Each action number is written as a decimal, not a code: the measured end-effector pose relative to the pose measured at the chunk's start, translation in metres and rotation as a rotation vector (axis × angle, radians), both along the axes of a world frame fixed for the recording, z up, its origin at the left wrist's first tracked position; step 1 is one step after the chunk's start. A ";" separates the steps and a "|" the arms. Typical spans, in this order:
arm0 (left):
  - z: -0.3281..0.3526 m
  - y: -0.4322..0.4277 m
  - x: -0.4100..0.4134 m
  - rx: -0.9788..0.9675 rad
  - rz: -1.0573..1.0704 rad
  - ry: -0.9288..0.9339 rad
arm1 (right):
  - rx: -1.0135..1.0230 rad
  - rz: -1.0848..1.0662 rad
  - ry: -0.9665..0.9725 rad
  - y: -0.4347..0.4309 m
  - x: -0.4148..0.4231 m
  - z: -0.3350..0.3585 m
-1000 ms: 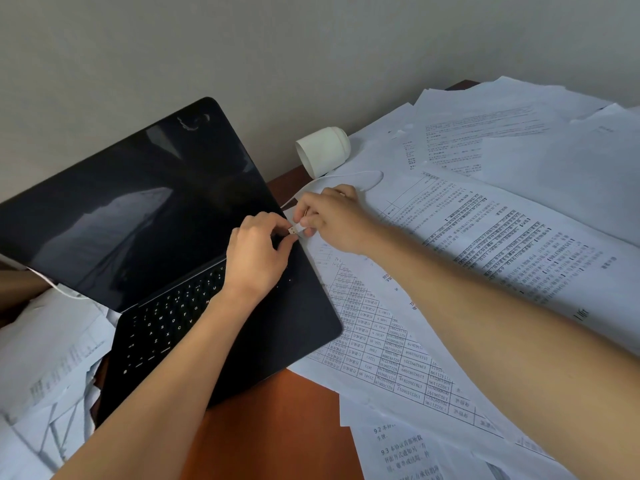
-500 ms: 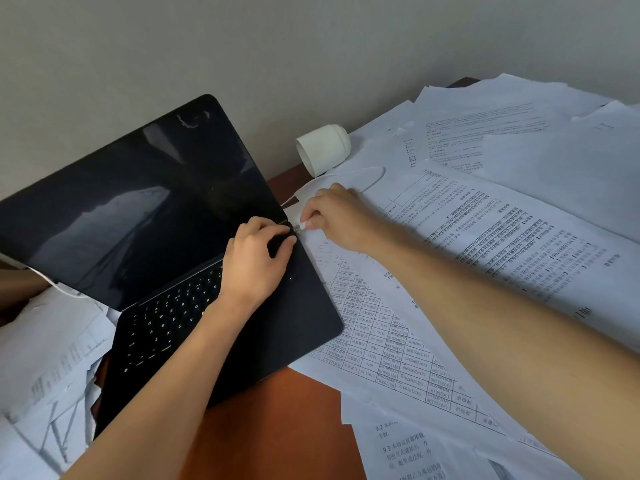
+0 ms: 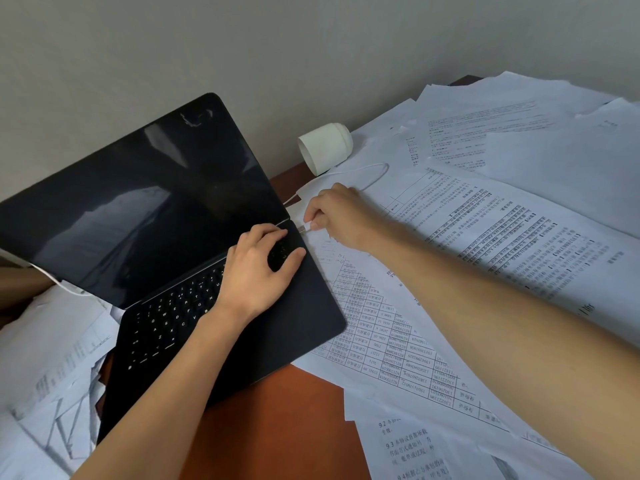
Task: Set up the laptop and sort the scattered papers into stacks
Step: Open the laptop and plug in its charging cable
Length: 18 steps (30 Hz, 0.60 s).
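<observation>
Laptop (image 3: 304,323) is open, left-centre of the frame, sitting at an angle on the brown desk (image 3: 277,427). Screen (image 3: 156,209) is dark, only reflections on it. Its left side lies over loose sheets, and its right edge overlaps a printed table sheet (image 3: 381,341).

Left hand (image 3: 258,271): palm down on the upper right corner of the keyboard. Fingers are bent with tips near the hinge, thumb spread toward the deck's right edge. It grips nothing, just presses on the deck.

Right hand (image 3: 341,220): centre frame, just right of the hinge. Thumb and forefinger pinch a cable plug (image 3: 304,229). The plug tip is right at the laptop's right edge. Can't tell if it's seated in a port or only touching. The other fingers are curled under, over the paper.

White cable (image 3: 375,174) loops out behind the right hand across the sheets, then back toward the desk gap by the screen. A second white lead (image 3: 52,280) shows at the screen's lower left corner.

Papers, not stacked:
- big overlapping spread (image 3: 519,237) fills the right half, upper right down to the lower right corner, text at mixed angles
- crumpled pile (image 3: 52,358) in the lower left, partly under the laptop

White cup (image 3: 325,147) lies on its side at upper centre against the wall (image 3: 311,46). Its mouth faces the laptop, and its base rests on the edge of the paper spread.
</observation>
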<state>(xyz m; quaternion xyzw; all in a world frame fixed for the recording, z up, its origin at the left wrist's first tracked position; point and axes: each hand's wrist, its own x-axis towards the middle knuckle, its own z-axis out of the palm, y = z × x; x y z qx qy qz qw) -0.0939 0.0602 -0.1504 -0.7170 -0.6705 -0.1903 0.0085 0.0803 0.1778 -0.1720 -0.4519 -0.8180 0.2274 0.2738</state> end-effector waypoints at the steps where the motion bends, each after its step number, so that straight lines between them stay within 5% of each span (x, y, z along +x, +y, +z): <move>1: 0.000 0.000 0.000 -0.003 -0.001 0.001 | 0.000 0.000 0.007 0.000 0.000 0.000; 18: -0.001 0.000 0.000 -0.018 -0.001 -0.012 | 0.008 0.007 -0.004 -0.001 0.001 0.001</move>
